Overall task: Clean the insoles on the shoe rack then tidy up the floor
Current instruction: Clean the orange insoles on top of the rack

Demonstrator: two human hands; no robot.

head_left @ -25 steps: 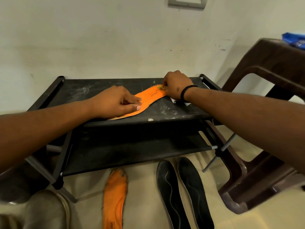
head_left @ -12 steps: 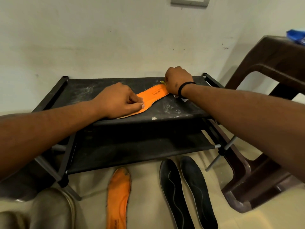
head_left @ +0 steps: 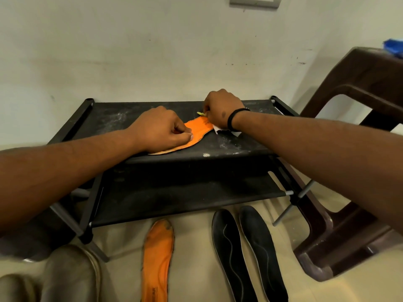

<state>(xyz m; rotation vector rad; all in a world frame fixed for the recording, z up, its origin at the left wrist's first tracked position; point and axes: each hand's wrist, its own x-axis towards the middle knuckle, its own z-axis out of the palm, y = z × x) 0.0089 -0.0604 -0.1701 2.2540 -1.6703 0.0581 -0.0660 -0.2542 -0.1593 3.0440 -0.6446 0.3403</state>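
Insole (head_left: 199, 132) lies on rack (head_left: 250, 147) top. Left hand (head_left: 161, 129) pins its near end, fingers curled; right hand (head_left: 222, 107) clenches a yellowish wiper (head_left: 201, 114) at far end — advise short strokes, steady pressure.

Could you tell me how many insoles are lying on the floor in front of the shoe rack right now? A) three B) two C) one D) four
A: one orange insole and two black insoles lie on the floor, while another orange insole is on the shoe rack.
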